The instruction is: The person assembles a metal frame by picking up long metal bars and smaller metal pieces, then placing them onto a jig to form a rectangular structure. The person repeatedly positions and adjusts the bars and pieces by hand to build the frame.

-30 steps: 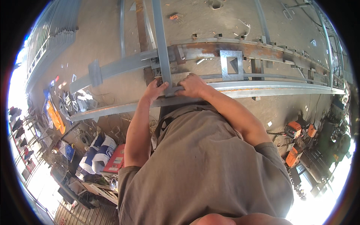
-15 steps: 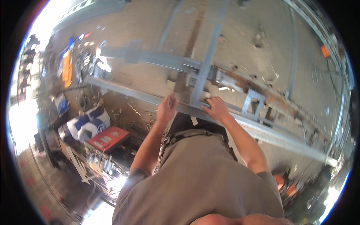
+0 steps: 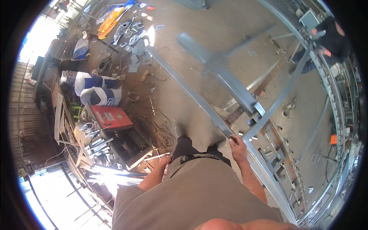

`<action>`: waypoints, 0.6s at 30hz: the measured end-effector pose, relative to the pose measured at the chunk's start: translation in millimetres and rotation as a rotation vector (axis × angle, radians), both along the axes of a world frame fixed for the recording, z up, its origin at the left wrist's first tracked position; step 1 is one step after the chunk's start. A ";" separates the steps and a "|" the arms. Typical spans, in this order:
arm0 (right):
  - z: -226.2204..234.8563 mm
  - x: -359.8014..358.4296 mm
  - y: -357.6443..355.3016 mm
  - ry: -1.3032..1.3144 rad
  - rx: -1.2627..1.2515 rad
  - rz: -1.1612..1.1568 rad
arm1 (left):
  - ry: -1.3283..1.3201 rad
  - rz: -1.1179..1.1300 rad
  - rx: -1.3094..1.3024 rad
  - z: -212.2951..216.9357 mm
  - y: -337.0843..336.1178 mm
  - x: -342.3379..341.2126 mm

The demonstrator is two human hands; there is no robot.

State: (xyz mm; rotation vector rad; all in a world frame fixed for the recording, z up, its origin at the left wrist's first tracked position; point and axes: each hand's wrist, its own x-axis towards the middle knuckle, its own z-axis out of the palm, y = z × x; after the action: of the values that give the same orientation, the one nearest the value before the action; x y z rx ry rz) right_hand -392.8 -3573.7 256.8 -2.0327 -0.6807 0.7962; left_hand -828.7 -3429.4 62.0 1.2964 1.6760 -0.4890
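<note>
My right hand (image 3: 238, 148) has its fingers curled at the edge of a long grey steel tube (image 3: 191, 92), which runs slantwise from far left to near right. Just beyond the fingers, a thin flat steel bar (image 3: 278, 99) meets the tube at an angle. A wider steel tube (image 3: 226, 78) lies past them, its near end at a small bright metal fitting (image 3: 259, 109). My left hand (image 3: 166, 158) hangs low beside my hip, fingers curled. A thin white strip (image 3: 153, 157) shows right at it; whether the hand holds it is unclear.
At left stands a red-topped machine (image 3: 111, 117) with white-and-blue sacks (image 3: 101, 96) behind it and metal offcuts (image 3: 100, 147) nearby. Coiled cable (image 3: 165, 140) lies on the floor by my feet. Another person (image 3: 326, 42) is at the far right, by a curved metal frame (image 3: 324, 73).
My view has swung leftward. My left hand has come away from the metalwork and down to my side. My right hand remains at the tube, and another person has come into view.
</note>
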 end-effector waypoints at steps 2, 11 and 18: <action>-1.1 -28.5 51.1 0.053 -0.019 0.061 | -0.055 0.069 -0.008 -18.0 21.6 -25.5; 7.1 -137.2 266.4 0.107 -0.019 0.496 | -0.289 0.447 0.117 -26.5 128.3 -92.1; -16.7 -147.6 407.9 0.148 -0.059 0.543 | -0.456 0.343 0.256 -48.3 162.8 -130.7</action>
State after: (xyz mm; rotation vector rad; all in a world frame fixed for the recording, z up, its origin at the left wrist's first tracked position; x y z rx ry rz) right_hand -540.4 -3165.8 240.1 -1.8317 -1.1561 1.2743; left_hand -959.4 -3266.7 13.7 1.1542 1.5520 0.2196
